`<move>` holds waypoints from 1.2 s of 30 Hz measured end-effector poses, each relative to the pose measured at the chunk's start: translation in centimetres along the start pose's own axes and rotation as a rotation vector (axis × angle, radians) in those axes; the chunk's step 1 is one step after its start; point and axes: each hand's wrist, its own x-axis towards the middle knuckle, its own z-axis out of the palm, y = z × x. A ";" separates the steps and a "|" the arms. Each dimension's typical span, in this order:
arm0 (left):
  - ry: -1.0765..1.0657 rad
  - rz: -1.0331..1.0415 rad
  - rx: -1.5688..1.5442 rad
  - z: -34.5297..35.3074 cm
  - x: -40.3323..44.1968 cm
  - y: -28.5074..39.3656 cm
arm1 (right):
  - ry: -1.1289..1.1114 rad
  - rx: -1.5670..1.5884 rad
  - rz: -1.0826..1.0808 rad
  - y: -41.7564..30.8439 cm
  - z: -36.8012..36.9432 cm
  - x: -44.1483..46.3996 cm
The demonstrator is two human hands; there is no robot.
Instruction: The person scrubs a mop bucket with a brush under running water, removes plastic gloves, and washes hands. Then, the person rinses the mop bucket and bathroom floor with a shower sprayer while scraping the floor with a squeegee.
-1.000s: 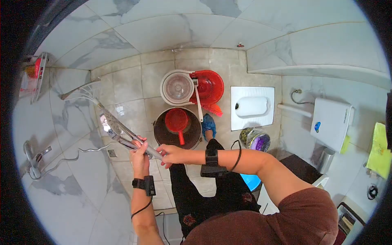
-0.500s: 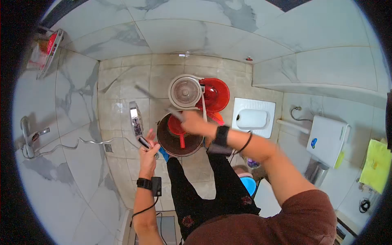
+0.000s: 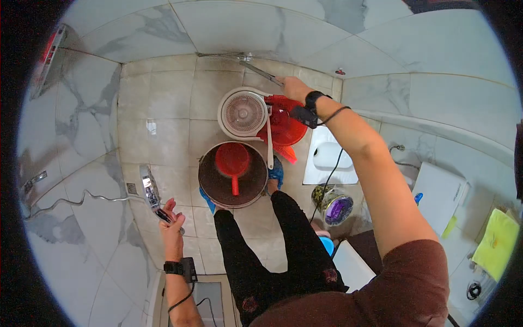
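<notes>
My left hand [image 3: 172,226] is closed around the handle of a silver shower head [image 3: 150,188], which points away from me at the left. Stretched out at the far right, my right hand [image 3: 295,89] grips a long grey-handled floor tool [image 3: 261,72]. Its wide, thin head lies along the foot of the back wall; its exact kind is hard to make out. Between my feet stands a large dark-lined bucket [image 3: 210,180] with a red dipper [image 3: 233,159] inside. Beyond it sits a pale round strainer basket [image 3: 244,113], beside a red basin [image 3: 294,131] below my right forearm.
A white squat toilet [image 3: 332,163] is set into the floor at right. Near my right leg stands a clear jar with a purple label [image 3: 338,210]. The metal shower hose [image 3: 92,195] runs to the left wall. A yellow cloth [image 3: 497,240] hangs at far right.
My right hand has swung the floor tool away and to the right, from over the bucket to the back wall. My left hand and the shower head have shifted left and nearer me.
</notes>
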 end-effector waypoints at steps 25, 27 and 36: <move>0.130 -0.103 0.186 -0.4 -0.1 -1.1 | -0.192 -0.020 0.106 16.9 3.5 -8.4; 0.124 -0.075 0.191 -0.7 0.5 -1.8 | -0.187 -0.083 0.133 18.8 2.1 -11.6; 0.163 -0.079 0.200 0.4 -0.1 -1.4 | -0.345 0.041 0.439 21.2 -1.2 -30.1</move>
